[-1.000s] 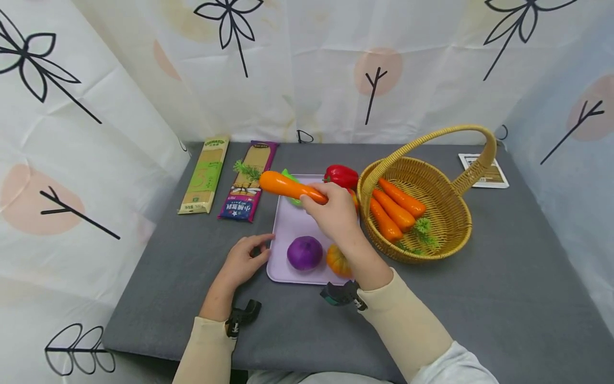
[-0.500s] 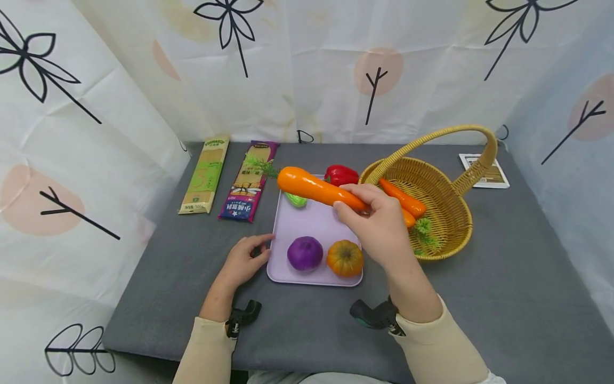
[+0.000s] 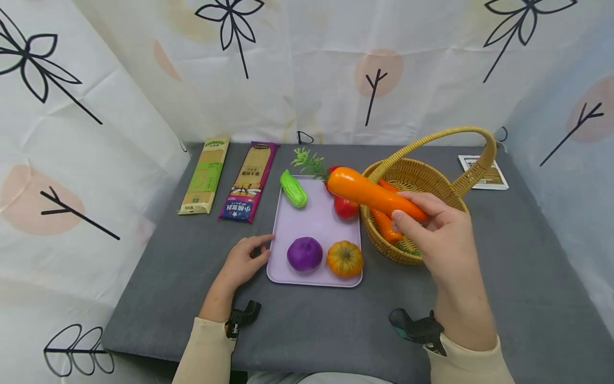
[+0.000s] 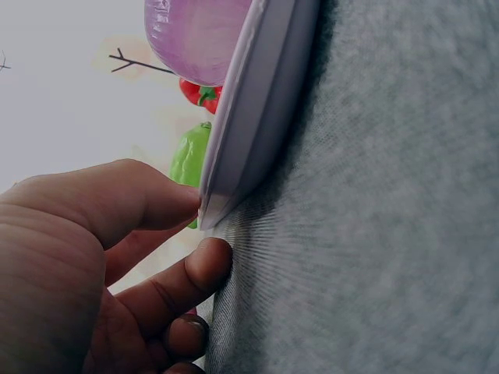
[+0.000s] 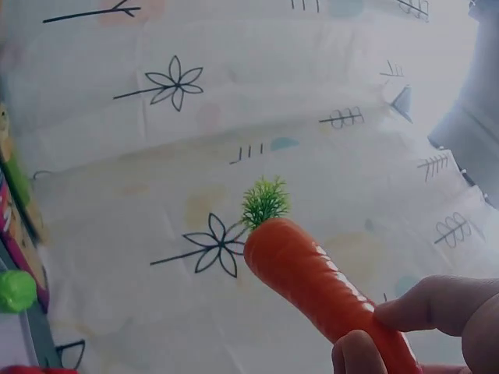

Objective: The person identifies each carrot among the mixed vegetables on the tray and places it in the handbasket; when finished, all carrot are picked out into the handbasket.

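My right hand [image 3: 446, 240] pinches an orange carrot [image 3: 374, 194] by its narrow end, over the wicker basket's left side. Its leafy top points to the far left; in the right wrist view thumb and fingers grip the carrot [image 5: 320, 280]. My left hand [image 3: 244, 261] rests at the left edge of the lilac tray [image 3: 312, 218], with its thumb [image 4: 171, 202] touching the rim. On the tray lie a green cucumber-like vegetable [image 3: 293, 189], a purple onion-like vegetable [image 3: 305, 254], a small pumpkin [image 3: 345, 260] and a tomato [image 3: 345, 208]. The red pepper [image 3: 331, 169] is mostly hidden behind the held carrot.
The wicker basket [image 3: 393, 256] with a tall handle stands right of the tray, partly hidden, with carrots [image 3: 385, 226] inside. Two pasta packs, one green [image 3: 203, 176] and one purple [image 3: 249, 181], lie at back left. A white-framed card [image 3: 494, 178] lies back right.
My right hand has carried the carrot rightward from above the tray to above the basket's left side, uncovering the tomato and green vegetable. My left hand has stayed at the tray's edge.
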Demonstrator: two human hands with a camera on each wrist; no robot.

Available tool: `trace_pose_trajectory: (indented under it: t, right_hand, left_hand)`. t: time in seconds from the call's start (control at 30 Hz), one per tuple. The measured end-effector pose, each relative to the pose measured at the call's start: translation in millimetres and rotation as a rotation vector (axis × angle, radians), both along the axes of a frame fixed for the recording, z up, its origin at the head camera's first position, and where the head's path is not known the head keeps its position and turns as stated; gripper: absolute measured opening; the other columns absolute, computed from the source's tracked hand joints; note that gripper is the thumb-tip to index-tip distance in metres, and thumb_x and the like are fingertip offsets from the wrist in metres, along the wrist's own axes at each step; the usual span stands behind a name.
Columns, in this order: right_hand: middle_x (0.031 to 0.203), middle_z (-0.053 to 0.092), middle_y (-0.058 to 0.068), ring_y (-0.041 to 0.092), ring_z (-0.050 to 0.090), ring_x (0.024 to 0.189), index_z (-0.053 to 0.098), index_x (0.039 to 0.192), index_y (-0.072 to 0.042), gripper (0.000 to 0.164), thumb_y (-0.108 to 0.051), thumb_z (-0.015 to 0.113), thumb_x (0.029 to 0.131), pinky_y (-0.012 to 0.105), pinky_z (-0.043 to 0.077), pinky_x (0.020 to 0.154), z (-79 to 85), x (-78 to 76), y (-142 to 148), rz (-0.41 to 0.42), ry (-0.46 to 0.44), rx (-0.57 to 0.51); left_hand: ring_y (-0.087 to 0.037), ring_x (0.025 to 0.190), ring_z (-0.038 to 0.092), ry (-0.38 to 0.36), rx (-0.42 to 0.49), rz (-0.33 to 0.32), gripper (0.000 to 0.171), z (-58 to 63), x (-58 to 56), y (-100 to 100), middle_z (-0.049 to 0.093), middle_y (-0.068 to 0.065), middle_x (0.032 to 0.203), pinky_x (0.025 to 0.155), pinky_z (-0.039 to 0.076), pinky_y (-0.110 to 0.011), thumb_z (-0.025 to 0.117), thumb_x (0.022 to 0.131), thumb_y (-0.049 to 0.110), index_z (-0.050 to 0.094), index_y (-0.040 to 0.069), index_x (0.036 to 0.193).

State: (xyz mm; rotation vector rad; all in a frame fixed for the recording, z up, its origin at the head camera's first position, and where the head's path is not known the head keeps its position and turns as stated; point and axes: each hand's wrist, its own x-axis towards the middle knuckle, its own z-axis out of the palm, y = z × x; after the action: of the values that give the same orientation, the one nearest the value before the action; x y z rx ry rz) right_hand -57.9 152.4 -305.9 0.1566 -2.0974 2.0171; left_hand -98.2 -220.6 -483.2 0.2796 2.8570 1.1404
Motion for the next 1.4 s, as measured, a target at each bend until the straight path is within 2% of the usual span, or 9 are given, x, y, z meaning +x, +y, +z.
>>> trace_pose_trajectory:
  t: [0.1,0.37,0.57,0.73,0.9,1.03,1.27,1.3,1.4]
  right_hand:
    - [0.114,0.062,0.017,0.021,0.068,0.079,0.069,0.119,0.011,0.03,0.006,0.073,0.09,0.024,0.057,0.075,-0.8,5.1,14.3,-0.027,0.005,-0.101]
    - [0.113,0.066,0.014,0.019,0.069,0.075,0.071,0.119,0.01,0.031,0.011,0.072,0.088,0.023,0.057,0.075,-3.5,17.9,49.4,-0.168,-0.005,-0.194]
    - [0.105,0.071,0.012,0.018,0.072,0.07,0.074,0.115,0.008,0.029,0.012,0.074,0.086,0.022,0.056,0.075,-12.0,19.9,71.7,-0.265,-0.054,-0.286]
    - [0.104,0.07,0.01,0.016,0.073,0.068,0.076,0.111,0.005,0.025,0.011,0.073,0.087,0.022,0.056,0.071,-22.9,19.3,88.0,-0.369,-0.097,-0.304]
    - [0.104,0.068,0.005,0.014,0.072,0.066,0.077,0.109,0.0,0.022,0.003,0.078,0.087,0.021,0.056,0.066,-32.0,13.9,100.5,-0.493,-0.186,-0.276]
    - [0.1,0.068,0.004,0.013,0.072,0.066,0.079,0.103,-0.003,0.018,-0.003,0.082,0.085,0.022,0.056,0.065,-38.2,5.1,108.9,-0.482,-0.255,-0.283]
    - [0.097,0.064,-0.001,0.007,0.068,0.069,0.077,0.098,-0.015,0.007,-0.015,0.079,0.091,0.016,0.054,0.067,-51.5,-16.7,114.8,-0.414,-0.425,-0.151]
    - [0.095,0.065,-0.001,0.007,0.068,0.069,0.076,0.098,-0.015,0.008,-0.016,0.078,0.091,0.016,0.054,0.067,-53.3,-20.9,114.8,-0.41,-0.438,-0.132]
    - [0.089,0.066,-0.003,0.006,0.067,0.069,0.073,0.111,-0.007,0.022,-0.018,0.077,0.092,0.015,0.053,0.066,-57.6,-33.4,114.8,-0.39,-0.468,-0.08]
  left_hand:
    - [-0.021,0.089,0.049,0.017,0.003,-0.005,0.036,-1.9,-0.3,-1.1,0.057,0.002,0.09,0.076,0.036,-0.039,0.072,0.095,0.014,0.07,0.012,0.131]
    - [-0.021,0.092,0.049,0.005,0.008,0.006,0.036,-2.3,-0.3,-2.3,0.057,0.002,0.091,0.077,0.037,-0.04,0.07,0.096,0.015,0.07,0.014,0.132]
    - [-0.022,0.091,0.049,0.006,0.006,0.008,0.036,-0.1,-0.2,-2.7,0.057,0.001,0.091,0.076,0.037,-0.04,0.07,0.096,0.015,0.07,0.013,0.132]
    - [-0.022,0.09,0.049,0.014,0.009,-0.001,0.036,1.7,-1.1,-2.3,0.057,0.002,0.09,0.076,0.037,-0.04,0.07,0.096,0.014,0.07,0.012,0.132]
    - [-0.022,0.093,0.049,0.01,0.008,-0.002,0.036,0.8,-2.1,-2.2,0.057,0.002,0.091,0.078,0.037,-0.04,0.071,0.096,0.014,0.07,0.013,0.132]
    - [-0.022,0.091,0.049,0.017,0.01,0.0,0.035,-0.9,-2.9,-2.6,0.057,0.002,0.09,0.077,0.037,-0.04,0.071,0.096,0.014,0.07,0.013,0.131]
    - [-0.021,0.088,0.049,0.044,0.027,-0.022,0.035,-3.9,-3.0,-1.6,0.057,0.004,0.088,0.075,0.037,-0.039,0.072,0.094,0.012,0.071,0.012,0.129]
    - [-0.02,0.088,0.049,0.047,0.03,-0.022,0.034,-4.2,-3.0,-1.5,0.057,0.004,0.087,0.075,0.037,-0.039,0.072,0.094,0.012,0.071,0.012,0.128]
    - [-0.02,0.087,0.049,0.058,0.027,-0.024,0.034,-4.8,-3.1,-1.1,0.057,0.005,0.086,0.075,0.037,-0.039,0.072,0.093,0.011,0.072,0.011,0.127]
